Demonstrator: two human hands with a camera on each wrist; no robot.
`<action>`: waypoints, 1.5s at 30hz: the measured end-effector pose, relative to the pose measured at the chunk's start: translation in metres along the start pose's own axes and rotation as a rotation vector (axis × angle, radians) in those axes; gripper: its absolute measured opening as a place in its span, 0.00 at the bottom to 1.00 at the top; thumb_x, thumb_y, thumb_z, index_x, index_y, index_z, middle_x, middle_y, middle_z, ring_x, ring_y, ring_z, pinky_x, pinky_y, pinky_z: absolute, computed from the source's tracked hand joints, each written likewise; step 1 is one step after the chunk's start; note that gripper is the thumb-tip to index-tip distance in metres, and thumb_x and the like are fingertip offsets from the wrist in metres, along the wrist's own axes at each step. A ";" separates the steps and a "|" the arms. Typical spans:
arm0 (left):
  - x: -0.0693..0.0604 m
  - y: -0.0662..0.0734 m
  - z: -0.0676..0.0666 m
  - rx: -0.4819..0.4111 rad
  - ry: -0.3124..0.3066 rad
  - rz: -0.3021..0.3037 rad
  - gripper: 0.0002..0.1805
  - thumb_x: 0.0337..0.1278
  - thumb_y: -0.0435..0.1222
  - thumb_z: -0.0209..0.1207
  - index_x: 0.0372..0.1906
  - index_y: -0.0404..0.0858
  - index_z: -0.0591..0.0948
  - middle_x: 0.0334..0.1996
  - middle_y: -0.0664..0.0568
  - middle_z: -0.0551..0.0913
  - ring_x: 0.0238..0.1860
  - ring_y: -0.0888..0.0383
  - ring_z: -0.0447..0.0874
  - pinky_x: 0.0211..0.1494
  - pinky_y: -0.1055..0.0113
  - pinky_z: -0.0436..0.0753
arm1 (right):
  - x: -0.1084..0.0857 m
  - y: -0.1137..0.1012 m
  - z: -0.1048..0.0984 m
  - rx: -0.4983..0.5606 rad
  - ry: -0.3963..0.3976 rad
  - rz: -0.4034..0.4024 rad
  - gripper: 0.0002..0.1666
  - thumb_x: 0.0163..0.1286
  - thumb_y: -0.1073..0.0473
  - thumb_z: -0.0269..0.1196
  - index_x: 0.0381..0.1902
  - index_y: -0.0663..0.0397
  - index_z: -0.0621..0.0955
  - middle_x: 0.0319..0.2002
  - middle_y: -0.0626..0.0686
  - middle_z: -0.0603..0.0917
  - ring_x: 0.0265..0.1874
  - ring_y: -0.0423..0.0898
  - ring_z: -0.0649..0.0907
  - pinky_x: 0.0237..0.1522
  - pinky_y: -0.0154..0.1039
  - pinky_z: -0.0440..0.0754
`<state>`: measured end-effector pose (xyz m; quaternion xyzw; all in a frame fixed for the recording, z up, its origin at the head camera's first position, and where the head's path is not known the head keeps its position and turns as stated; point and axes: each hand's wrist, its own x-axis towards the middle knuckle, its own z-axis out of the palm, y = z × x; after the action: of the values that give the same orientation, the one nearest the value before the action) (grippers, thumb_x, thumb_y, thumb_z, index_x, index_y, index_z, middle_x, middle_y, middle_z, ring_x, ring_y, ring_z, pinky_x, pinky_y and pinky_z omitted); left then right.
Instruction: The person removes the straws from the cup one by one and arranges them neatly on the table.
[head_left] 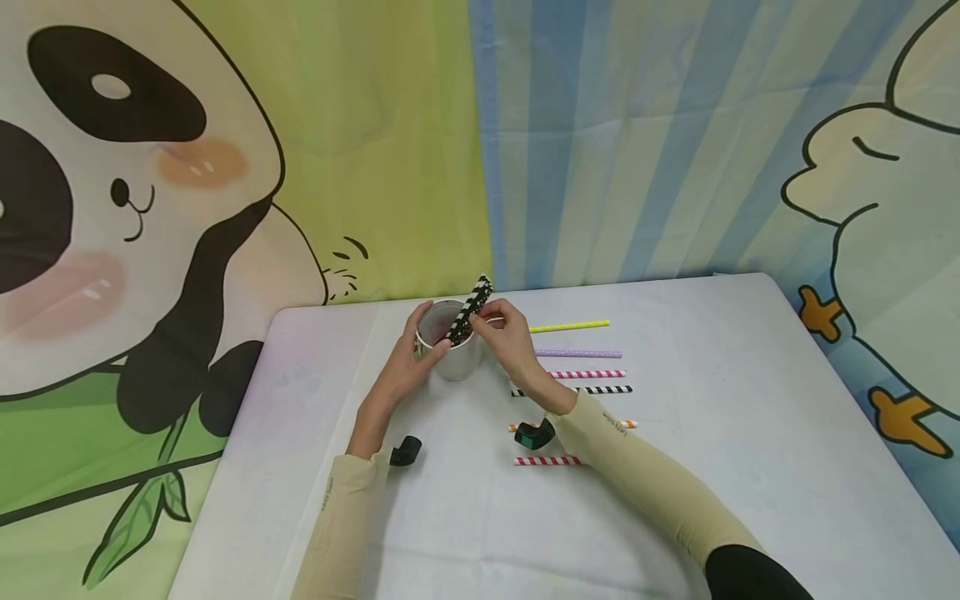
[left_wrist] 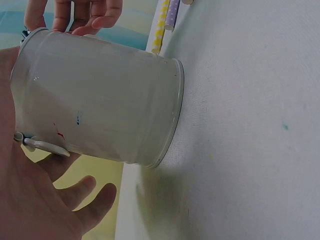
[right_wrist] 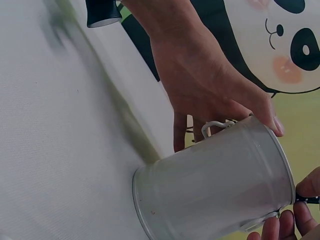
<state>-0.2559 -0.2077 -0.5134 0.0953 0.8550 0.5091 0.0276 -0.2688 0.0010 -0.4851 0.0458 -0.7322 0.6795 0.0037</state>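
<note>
A white metal pail (head_left: pixel 459 363) stands upright near the back edge of the table. My left hand (head_left: pixel 403 360) holds it from the left, thumb at the rim and fingers round the outer wall, as the right wrist view also shows. Black paper straws (head_left: pixel 467 321) with white dots and stripes lean in the pail's mouth, their upper ends sticking out to the right. At the rim's right side, my right hand (head_left: pixel 516 340) pinches them between thumb and fingers. How many straws are there, and their lower ends, I cannot tell.
Right of the pail lie a yellow straw (head_left: pixel 570 326), a lavender straw (head_left: pixel 581 353), a pink striped straw (head_left: pixel 600 374), a black striped straw (head_left: pixel 609 389), an orange striped straw (head_left: pixel 628 424) and a red striped straw (head_left: pixel 546 461). My right forearm passes over some. A printed curtain (head_left: pixel 420 167) hangs behind.
</note>
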 end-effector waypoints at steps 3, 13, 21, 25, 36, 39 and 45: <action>0.000 0.000 0.000 -0.002 0.002 -0.005 0.43 0.65 0.57 0.60 0.79 0.65 0.51 0.75 0.46 0.64 0.75 0.43 0.62 0.75 0.37 0.59 | 0.001 0.001 -0.001 0.007 -0.008 0.011 0.13 0.70 0.62 0.64 0.47 0.66 0.79 0.46 0.61 0.82 0.37 0.41 0.81 0.38 0.30 0.77; -0.001 0.002 0.000 0.020 0.003 -0.011 0.44 0.65 0.57 0.59 0.80 0.60 0.50 0.76 0.47 0.63 0.76 0.43 0.61 0.75 0.35 0.58 | 0.000 0.000 0.000 0.013 0.013 -0.016 0.10 0.68 0.62 0.65 0.44 0.61 0.79 0.45 0.57 0.83 0.37 0.43 0.81 0.40 0.32 0.77; -0.001 0.001 0.000 0.022 0.002 -0.003 0.45 0.65 0.57 0.58 0.80 0.56 0.50 0.76 0.47 0.62 0.76 0.43 0.60 0.75 0.35 0.58 | 0.000 -0.007 -0.004 -0.001 0.040 -0.033 0.11 0.67 0.61 0.66 0.44 0.61 0.80 0.44 0.57 0.83 0.40 0.47 0.82 0.42 0.33 0.77; -0.001 0.001 0.000 0.016 0.002 -0.004 0.44 0.66 0.56 0.59 0.80 0.58 0.50 0.77 0.48 0.61 0.77 0.44 0.59 0.75 0.35 0.57 | 0.000 -0.011 -0.008 0.020 0.039 -0.031 0.11 0.68 0.61 0.66 0.44 0.61 0.79 0.44 0.55 0.82 0.41 0.48 0.82 0.42 0.34 0.77; -0.001 0.004 -0.002 -0.002 -0.015 -0.004 0.43 0.68 0.51 0.58 0.80 0.58 0.49 0.78 0.48 0.58 0.79 0.44 0.54 0.76 0.35 0.54 | -0.001 -0.029 -0.019 0.085 0.031 -0.053 0.09 0.70 0.61 0.64 0.43 0.59 0.78 0.43 0.51 0.80 0.40 0.43 0.80 0.40 0.35 0.75; 0.000 0.005 -0.002 -0.004 -0.022 -0.006 0.43 0.69 0.49 0.58 0.81 0.53 0.49 0.78 0.45 0.58 0.79 0.43 0.54 0.76 0.35 0.54 | -0.002 -0.035 -0.022 0.099 0.032 -0.057 0.09 0.70 0.60 0.64 0.43 0.58 0.78 0.42 0.50 0.79 0.41 0.44 0.80 0.40 0.37 0.74; 0.000 0.003 -0.002 0.000 -0.025 -0.011 0.43 0.69 0.47 0.58 0.81 0.53 0.48 0.79 0.45 0.57 0.79 0.42 0.53 0.76 0.34 0.54 | -0.006 -0.046 -0.029 0.121 0.028 -0.078 0.07 0.70 0.60 0.64 0.41 0.56 0.77 0.40 0.47 0.79 0.38 0.42 0.80 0.41 0.38 0.75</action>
<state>-0.2558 -0.2078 -0.5094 0.0967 0.8550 0.5079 0.0410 -0.2610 0.0267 -0.4372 0.0651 -0.6875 0.7223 0.0376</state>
